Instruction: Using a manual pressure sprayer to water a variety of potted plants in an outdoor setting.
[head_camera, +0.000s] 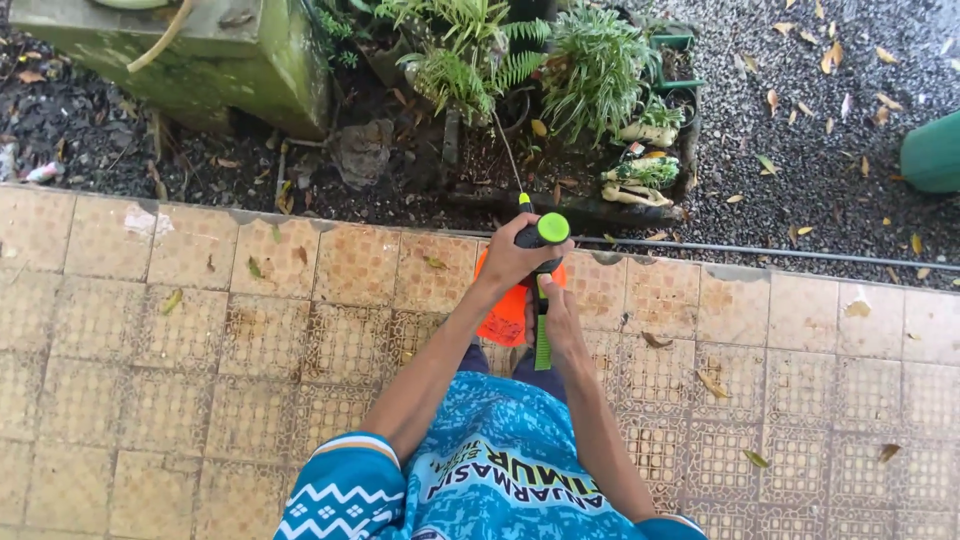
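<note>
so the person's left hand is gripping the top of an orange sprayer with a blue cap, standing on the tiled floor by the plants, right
Not quite: the cap is bright green, not blue, as the head view shows. The rest holds: the left hand grips the top of the orange sprayer, on the tiled floor by the plants.

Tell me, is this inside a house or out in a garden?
Outside, probably a tiled patio at a garden's edge. Ferns grow in dark soil, dry leaves lie on gravel, and both hands, left hand and right hand, hold an orange sprayer.
</note>
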